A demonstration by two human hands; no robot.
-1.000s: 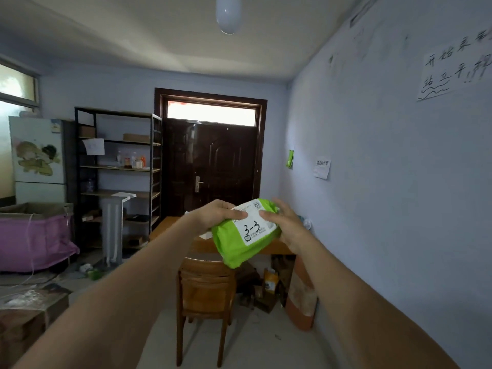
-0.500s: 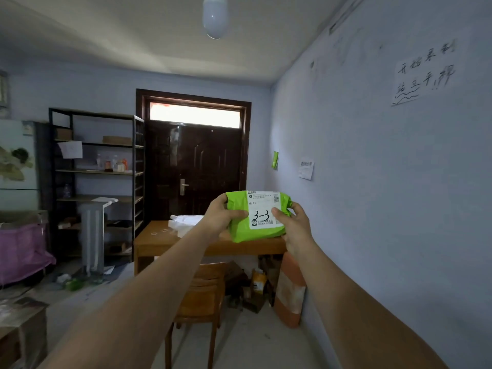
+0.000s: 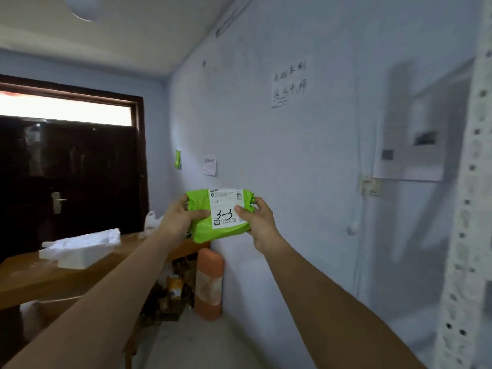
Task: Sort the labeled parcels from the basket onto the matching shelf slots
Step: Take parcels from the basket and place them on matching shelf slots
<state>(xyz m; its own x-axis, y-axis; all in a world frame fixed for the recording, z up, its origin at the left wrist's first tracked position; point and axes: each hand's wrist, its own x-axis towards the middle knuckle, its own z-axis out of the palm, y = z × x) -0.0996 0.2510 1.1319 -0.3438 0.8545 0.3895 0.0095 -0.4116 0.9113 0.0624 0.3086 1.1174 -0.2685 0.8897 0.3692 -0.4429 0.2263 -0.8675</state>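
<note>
— Parcel (image 3: 205, 228) first: where are we keeping it?

— We are holding it up at arm's length in front of us, in the air before the blue wall (image 3: 306, 161), with its white label (image 3: 226, 209) facing us. "3-3" is handwritten on that label.

— How are we gripping it?

— Our left hand (image 3: 177, 219) is clasping the left end, thumb lying across the green front and the other fingers going behind. Our right hand (image 3: 259, 219) is pinching the right end, thumb tip pressing on the label's edge, the rest curling round the back. Neither hand is slack.

— And what are we seeing beneath?

— A wooden table (image 3: 66, 275) is standing low on the left, carrying a white bag (image 3: 80, 243) over a white box (image 3: 77, 258). An orange bundle (image 3: 209, 283) is leaning upright against the wall just beside the table's end, with clutter on the floor next to it.

— The room?

— A dark door (image 3: 69, 177) is filling the far left, a bright window above it. Paper notes (image 3: 288, 85) are hanging on the wall, a grey panel (image 3: 410, 153) is sitting further right, and a perforated white post (image 3: 468, 209) is blurring at the right edge.
</note>
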